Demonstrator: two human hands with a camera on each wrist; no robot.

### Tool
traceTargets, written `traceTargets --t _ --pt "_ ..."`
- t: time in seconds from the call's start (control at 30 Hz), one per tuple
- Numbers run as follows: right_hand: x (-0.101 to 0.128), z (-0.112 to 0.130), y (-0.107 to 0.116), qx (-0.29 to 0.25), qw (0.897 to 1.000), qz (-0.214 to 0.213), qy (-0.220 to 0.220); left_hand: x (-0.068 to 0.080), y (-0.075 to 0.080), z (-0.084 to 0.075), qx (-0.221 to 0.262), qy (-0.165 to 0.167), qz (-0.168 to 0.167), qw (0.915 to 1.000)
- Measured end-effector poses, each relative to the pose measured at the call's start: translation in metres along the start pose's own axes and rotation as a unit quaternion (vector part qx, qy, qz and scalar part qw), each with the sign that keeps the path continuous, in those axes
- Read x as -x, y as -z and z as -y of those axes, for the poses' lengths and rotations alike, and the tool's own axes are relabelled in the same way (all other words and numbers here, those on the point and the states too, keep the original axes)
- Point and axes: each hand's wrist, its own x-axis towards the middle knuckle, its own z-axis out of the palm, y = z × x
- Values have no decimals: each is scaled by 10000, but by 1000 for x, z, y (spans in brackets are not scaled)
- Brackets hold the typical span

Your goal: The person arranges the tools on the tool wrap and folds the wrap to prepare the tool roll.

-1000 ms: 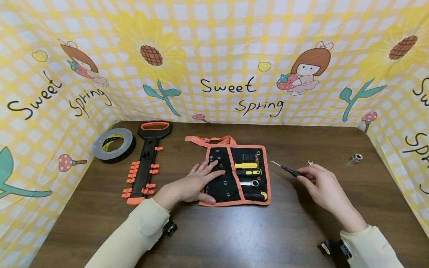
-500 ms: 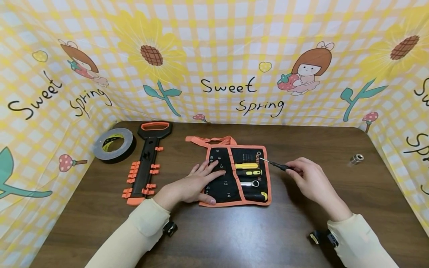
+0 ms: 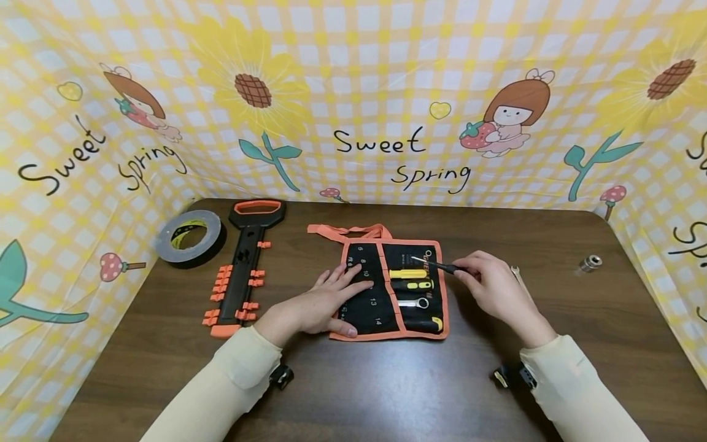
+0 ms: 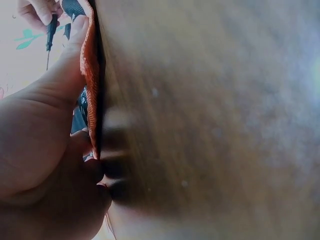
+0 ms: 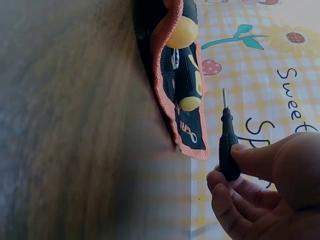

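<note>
A black tool pouch (image 3: 381, 322) with orange edging lies flat in the middle of the table, its pockets marked with numbers. My left hand (image 3: 320, 304) rests on its left part, fingers spread. In the right pockets sit a yellow-handled tool (image 3: 409, 274), a black-and-yellow handle (image 3: 420, 285), a ring spanner (image 3: 414, 303) and another black-and-yellow handle (image 3: 433, 323). Between thumb and fingers my right hand (image 3: 494, 285) pinches a small black screwdriver (image 5: 228, 145). Its metal shaft points left over the pouch's upper right part, above the yellow handle. The right wrist view shows it raised, apart from the pouch.
To the left lie a roll of grey tape (image 3: 190, 238) and a black rack (image 3: 243, 270) with orange clips. A metal socket (image 3: 590, 263) stands at the right. Behind my right hand, a small spanner (image 3: 516, 273) is partly hidden. Patterned cloth (image 3: 375, 92) walls the table.
My right hand has moved left with the screwdriver, bringing its tip from beside the pouch to over it. My left hand has stayed put on the pouch.
</note>
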Motion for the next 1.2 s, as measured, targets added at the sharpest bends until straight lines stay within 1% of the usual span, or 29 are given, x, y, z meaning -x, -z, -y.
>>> traceTargets --t 0.03,0.07,0.17,0.27,0.4,0.47,0.6,0.7,0.8,0.83,1.03,1.07,1.2 --pt "-1 0 -1 -45 10000 17 23 0 -1 1 -2 -2 -15 10000" --pt "-3 0 -2 -83 9999 31 53 0 2 -3 38 54 23 10000" --pt "-7 0 -6 -123 9999 43 103 1 5 -8 86 111 96 9999" --pt "-10 1 -9 -134 9998 68 109 -1 4 -5 35 168 137 9998" --pt "-16 4 -12 -166 9997 122 163 -4 -2 4 -145 213 124 9996" --pt "-19 5 -14 -174 9995 157 217 -4 -3 5 -184 216 115 9995" --pt "-26 8 -17 -141 9991 235 316 -4 -3 6 -108 144 75 9998" --pt "-30 9 -20 -82 9988 322 347 -3 -3 5 -70 127 52 9999" --pt "-35 10 -22 32 9983 435 374 -3 -3 3 -92 188 65 9998" --pt "-36 10 -22 53 9981 477 379 -2 -1 0 -67 195 86 9998" --pt "-44 10 -27 94 9969 615 490 -1 4 -10 -36 330 167 9993" --pt "-45 10 -28 98 9967 631 505 -2 3 -9 -63 371 180 9991" --pt "-49 11 -31 148 9959 713 538 0 6 -15 -76 374 220 9990"
